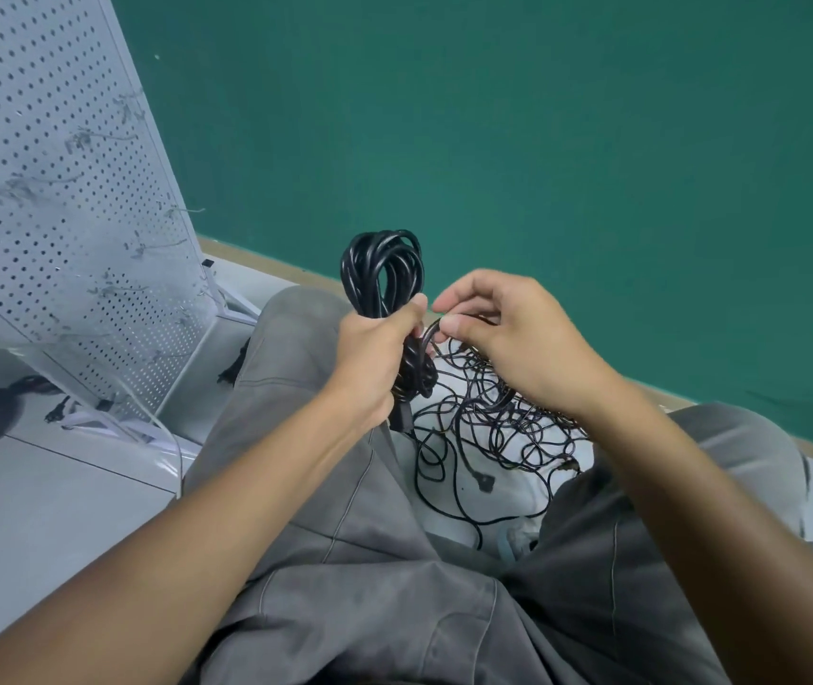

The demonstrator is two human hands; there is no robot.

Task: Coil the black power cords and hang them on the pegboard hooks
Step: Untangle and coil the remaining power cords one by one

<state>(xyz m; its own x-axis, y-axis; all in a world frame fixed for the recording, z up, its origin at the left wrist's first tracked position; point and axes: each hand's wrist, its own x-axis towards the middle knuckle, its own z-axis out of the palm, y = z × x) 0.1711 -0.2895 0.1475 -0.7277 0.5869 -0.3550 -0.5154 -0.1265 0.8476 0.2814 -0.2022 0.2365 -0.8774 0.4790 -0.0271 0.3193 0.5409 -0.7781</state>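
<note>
Head view, left hand gripping coiled cord, right hand pinching its strand.

no readable txt, no labels, brands or nos. on any obj in view

We see our own bare forearms, sleeveless to the frame's edge, ending in a left hand and right hand without rings or watch; below, grey trousers with pale stitched seams, slightly creased.
</note>
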